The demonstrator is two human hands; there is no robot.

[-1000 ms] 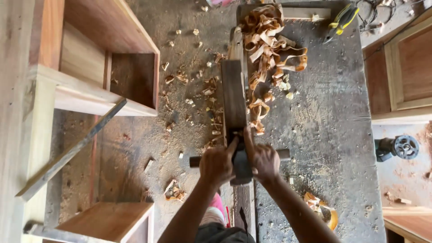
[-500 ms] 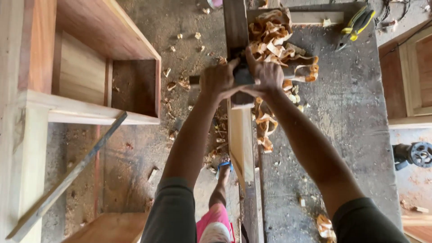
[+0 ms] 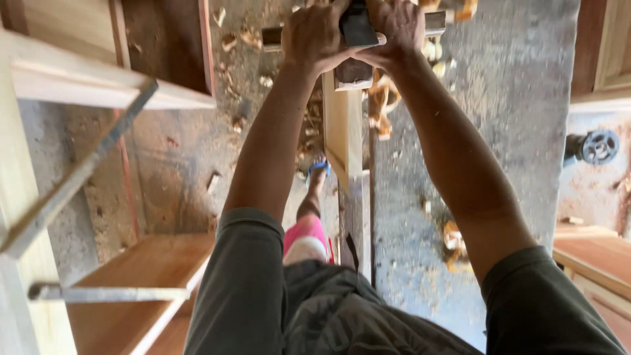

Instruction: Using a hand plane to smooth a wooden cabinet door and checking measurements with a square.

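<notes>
Both hands, left hand (image 3: 314,34) and right hand (image 3: 396,27), are clenching the hand plane (image 3: 355,39), now pushed farther along the plank (image 3: 343,128); the stroke is nearing full reach.

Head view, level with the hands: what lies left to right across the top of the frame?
Wooden cabinet frame → left hand → hand plane → right hand → grey workbench top → wooden cabinet door.
</notes>
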